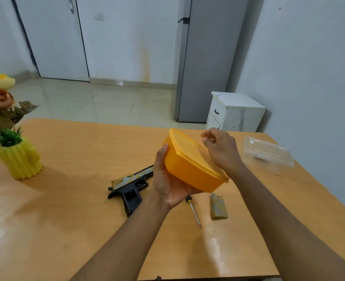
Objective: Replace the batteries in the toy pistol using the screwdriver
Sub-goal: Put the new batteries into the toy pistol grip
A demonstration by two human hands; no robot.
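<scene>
An orange lidded plastic box [185, 169] is held tilted above the wooden table [66, 209]. My left hand [165, 179] grips its underside, thumb on the near wall. My right hand [221, 151] rests on the lid [189, 151] with its fingers curled near the far edge. Below the box lies the black toy pistol [130, 189], its grip pointing toward me. A small screwdriver [193, 211] lies to its right, tip toward me. A grey-olive battery cover [218, 206] lies beside the screwdriver.
A clear plastic clamshell container [267, 154] sits at the table's right edge. A yellow ribbed vase [19, 159] with artificial flowers stands at the left. Beyond the table are a white bedside cabinet [234, 112] and a grey refrigerator [204, 57].
</scene>
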